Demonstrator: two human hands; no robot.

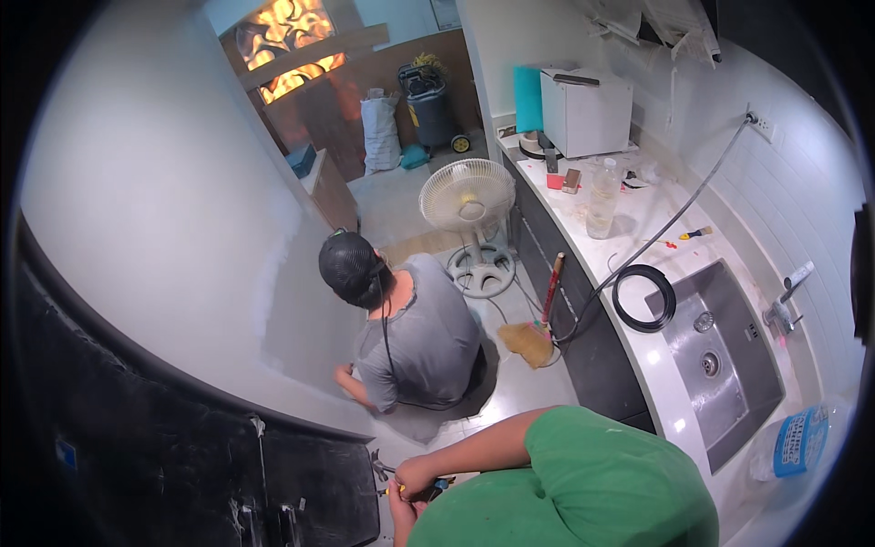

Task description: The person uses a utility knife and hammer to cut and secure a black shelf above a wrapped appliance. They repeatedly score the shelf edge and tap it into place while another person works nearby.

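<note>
At the lower edge my right arm, in a green short sleeve, reaches leftward. My right hand [418, 476] is closed, and my left hand [401, 516] is closed right beside it. Small yellow and dark blue-black parts [441, 487] show around the fingers; their kind is unclear. Just beyond the hands is a dark metal piece [379, 468], next to a black panel [319, 488]. In front of me a person in a grey shirt [424, 333] and black cap sits low by the wall, one hand close to it.
A standing fan [468, 202] and a broom [538, 337] stand along the dark cabinets. The counter [592, 264] at right carries a clear bottle [602, 201], coiled black cable [643, 299], a white box [588, 109] and a steel sink [729, 365]. A large bottle [795, 442] stands nearby.
</note>
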